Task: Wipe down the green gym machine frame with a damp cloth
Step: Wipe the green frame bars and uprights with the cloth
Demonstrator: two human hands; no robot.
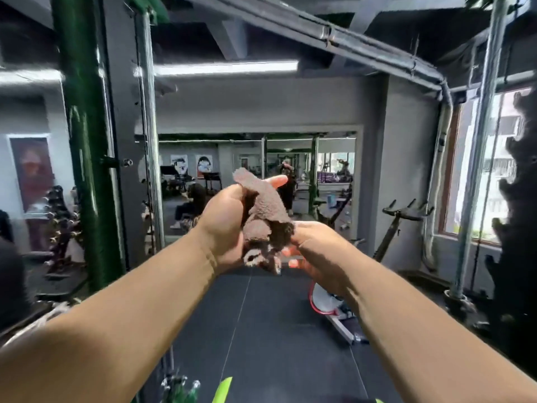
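A crumpled brown cloth point(266, 219) is held up in front of me between both hands, in the middle of the view. My left hand point(225, 225) grips its upper part, with one finger stretched out along the top fold. My right hand point(315, 251) pinches the lower right edge. The green upright of the gym machine frame point(84, 146) stands at the left, well apart from both hands. A chrome guide rod point(148, 135) runs beside it.
A large wall mirror point(334, 158) faces me and shows gym gear and people. An exercise bike point(401, 222) stands right of my hands. A window point(488, 170) and another chrome post point(479, 158) are at the far right. Dumbbell racks point(58, 222) sit at left. Dark rubber floor point(261, 330) lies below.
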